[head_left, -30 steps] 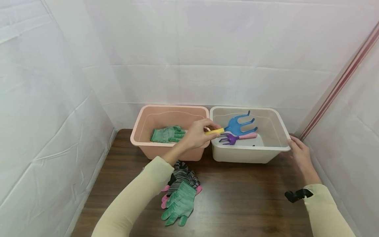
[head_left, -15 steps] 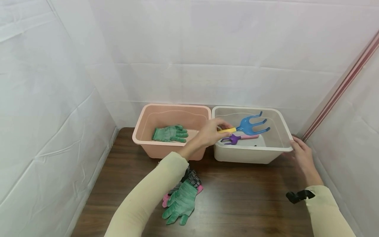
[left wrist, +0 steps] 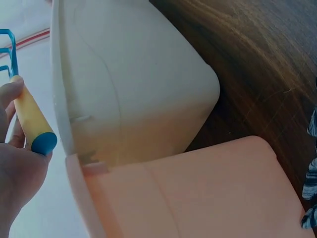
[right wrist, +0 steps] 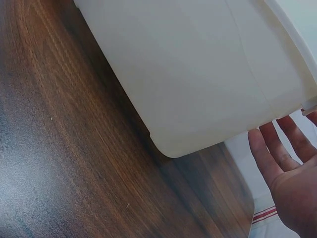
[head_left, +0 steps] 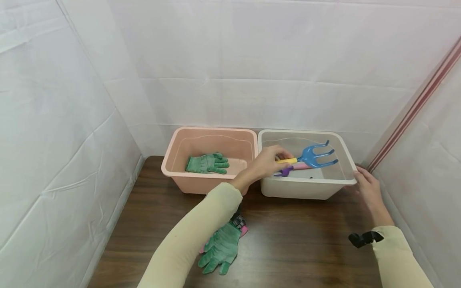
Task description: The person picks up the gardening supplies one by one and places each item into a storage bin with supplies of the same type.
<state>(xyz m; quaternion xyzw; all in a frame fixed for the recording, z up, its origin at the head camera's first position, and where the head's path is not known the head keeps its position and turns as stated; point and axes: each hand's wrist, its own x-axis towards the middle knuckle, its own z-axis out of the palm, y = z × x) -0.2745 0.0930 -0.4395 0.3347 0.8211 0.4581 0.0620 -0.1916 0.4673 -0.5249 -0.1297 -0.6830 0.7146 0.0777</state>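
Note:
My left hand (head_left: pixel 270 161) pinches the yellow handle of a blue three-pronged garden hand fork (head_left: pixel 313 157) over the off-white bin (head_left: pixel 299 189). In the left wrist view the handle (left wrist: pixel 32 114) slants between thumb and fingers above the bin's rim, its blue end cap toward me. Below the fork, inside the bin, lies a small purple fork with a pink handle (head_left: pixel 300 166), partly covered. Fairly straight fingers of my right hand (head_left: pixel 368 190) touch the bin's right end under the rim; the right wrist view shows the fingertips (right wrist: pixel 257 141) against the outer wall.
Left of the off-white bin stands a pink bin (head_left: pixel 205 184) with a green glove (head_left: pixel 207 163) inside. Another green glove (head_left: pixel 221 248) lies on the wooden table (head_left: pixel 299 244), over dark patterned, pink-tipped gloves partly hidden by my left sleeve. White sheeting (head_left: pixel 230 64) encloses the table.
My left hand has carried the blue fork rightward, farther over the off-white bin, and it now covers more of the purple fork. My right hand stays at the bin's right end.

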